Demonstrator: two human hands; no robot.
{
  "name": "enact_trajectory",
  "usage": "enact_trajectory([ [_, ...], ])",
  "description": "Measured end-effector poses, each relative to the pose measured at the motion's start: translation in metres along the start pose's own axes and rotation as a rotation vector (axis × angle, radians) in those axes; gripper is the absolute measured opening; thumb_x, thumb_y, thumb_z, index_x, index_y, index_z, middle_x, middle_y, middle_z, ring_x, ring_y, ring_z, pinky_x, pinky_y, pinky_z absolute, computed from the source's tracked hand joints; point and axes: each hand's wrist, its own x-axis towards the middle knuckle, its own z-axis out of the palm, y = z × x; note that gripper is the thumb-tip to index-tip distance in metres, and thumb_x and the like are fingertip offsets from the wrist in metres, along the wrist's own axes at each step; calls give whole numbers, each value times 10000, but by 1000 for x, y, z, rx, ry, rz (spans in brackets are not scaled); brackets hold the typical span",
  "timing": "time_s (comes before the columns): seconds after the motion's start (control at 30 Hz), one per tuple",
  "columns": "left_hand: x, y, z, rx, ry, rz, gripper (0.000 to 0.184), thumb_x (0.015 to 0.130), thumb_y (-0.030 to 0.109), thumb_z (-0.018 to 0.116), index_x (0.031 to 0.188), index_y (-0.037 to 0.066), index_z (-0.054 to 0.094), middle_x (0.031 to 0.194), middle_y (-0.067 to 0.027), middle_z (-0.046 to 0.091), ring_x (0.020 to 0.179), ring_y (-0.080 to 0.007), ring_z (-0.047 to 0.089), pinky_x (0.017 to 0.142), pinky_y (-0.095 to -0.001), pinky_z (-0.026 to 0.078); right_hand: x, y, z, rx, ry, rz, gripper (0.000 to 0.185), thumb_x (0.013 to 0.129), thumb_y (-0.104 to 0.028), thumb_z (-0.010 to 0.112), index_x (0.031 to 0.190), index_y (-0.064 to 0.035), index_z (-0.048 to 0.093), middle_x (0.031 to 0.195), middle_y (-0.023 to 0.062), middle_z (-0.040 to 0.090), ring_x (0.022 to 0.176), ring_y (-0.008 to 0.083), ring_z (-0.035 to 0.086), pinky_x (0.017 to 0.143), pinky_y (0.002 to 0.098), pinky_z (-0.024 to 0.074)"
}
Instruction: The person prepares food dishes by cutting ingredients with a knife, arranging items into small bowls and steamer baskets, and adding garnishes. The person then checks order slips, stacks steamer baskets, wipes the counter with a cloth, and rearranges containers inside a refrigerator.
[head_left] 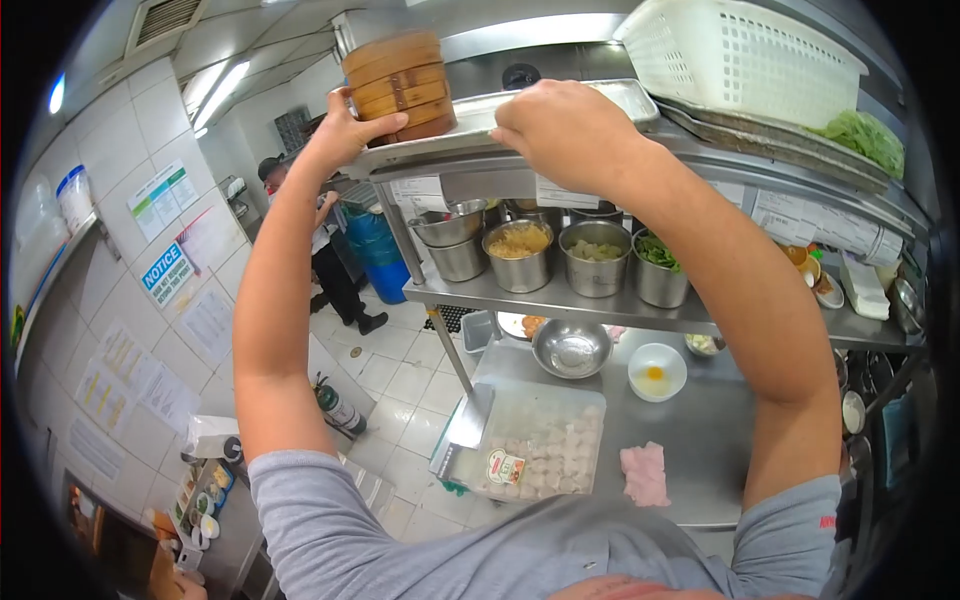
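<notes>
On the top shelf, a stack of bamboo steamers (400, 90) stands at the left end of a shallow metal tray (490, 112). My left hand (352, 132) grips the stack low on its left side, thumb across the front. My right hand (570, 125) is above the same tray, to the right of the stack, with its fingers curled closed. Whatever those fingers may hold is hidden behind the hand. A dark round object (520, 76) shows just behind my right hand; its kind cannot be made out.
Right on the top shelf sits a white plastic basket (740, 60) beside leafy greens (862, 138). Several metal pots (595, 262) of food line the shelf below. The counter holds a metal bowl (572, 348), a bowl with egg (657, 372), and a plastic container (545, 440). A person (335, 250) stands back left.
</notes>
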Motion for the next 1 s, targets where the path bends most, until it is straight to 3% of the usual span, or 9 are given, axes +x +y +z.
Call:
enact_trajectory([
  [0.1, 15, 24, 1, 233, -47, -73, 1373, 679, 697, 984, 1606, -104, 366, 1440, -317, 648, 1296, -395, 686, 1075, -436, 562, 2, -2, 5, -50, -2, -27, 270, 1044, -308, 674, 994, -82, 814, 1015, 160, 805, 1033, 365, 778, 926, 497, 612],
  [0.23, 56, 38, 31, 512, -70, 234, 784, 780, 591, 924, 1267, -5, 773, 1083, -174, 825, 1061, -318, 785, 935, -461, 597, -28, -4, 2, -181, 9, -119, 186, 960, -259, 687, 1041, -137, 803, 1057, 104, 799, 1048, 276, 781, 994, 465, 548],
  [0.33, 45, 103, 20, 799, -118, -1, 733, 917, 576, 836, 1311, -35, 746, 1241, -247, 783, 1160, -345, 739, 1025, -444, 546, -122, -21, 10, -454, 697, -95, 147, 977, -219, 656, 1006, -122, 763, 999, 66, 727, 958, 238, 709, 1014, 459, 500],
  [0.43, -24, 82, 0, 392, 231, 392, 609, 1094, 493, 659, 1493, 35, 689, 1392, -204, 737, 1295, -289, 703, 1166, -398, 473, -269, -26, 14, 32, 561, -101, 160, 969, -227, 714, 1022, -79, 742, 1002, 52, 697, 961, 248, 674, 958, 444, 531],
  [0.57, -244, 144, 81, -82, 211, 388, 385, 1169, 211, 496, 1289, -50, 753, 1117, -163, 766, 935, -218, 686, 805, -323, 544, -554, -2, 11, 133, 1, 432, 281, 974, -286, 788, 1175, -90, 786, 1170, 90, 776, 1077, 321, 725, 948, 464, 577],
  [0.63, -310, 192, 184, -518, -757, 793, 520, 964, 332, 758, 1302, -63, 732, 1098, -174, 768, 950, -330, 708, 836, -372, 544, -674, -3, -35, -2, 98, 947, 324, 936, -222, 847, 1204, -54, 777, 1161, 128, 777, 1076, 296, 731, 899, 447, 585],
  [0.73, -418, 260, 414, -719, -1290, 200, 582, 794, 259, 954, 1278, 4, 756, 1094, -92, 774, 996, -218, 718, 896, -341, 574, -789, 16, -85, 45, 249, 1394, 694, 831, -254, 963, 1427, -44, 677, 1424, 168, 693, 1221, 276, 698, 1022, 446, 562],
  [0.87, -565, 316, 677, -707, -1296, 148, 1248, 656, 236, 1061, 1683, 41, 381, 1493, -248, 631, 1367, -369, 634, 1151, -444, 533, -817, 65, -114, 236, 48, 1261, 1115, 675, -359, 1047, 1614, -84, 511, 1692, 236, 417, 1524, 383, 478, 1222, 484, 451],
  [1.0, -639, 364, 736, -991, -1047, 70, 1508, 465, 252, 1117, 1697, 10, 281, 1532, -252, 620, 1474, -428, 565, 1280, -482, 411, -819, 91, -110, 277, -343, 1096, 1162, 600, -374, 1069, 1593, -110, 525, 1738, 265, 332, 1649, 451, 282, 1318, 509, 343],
])
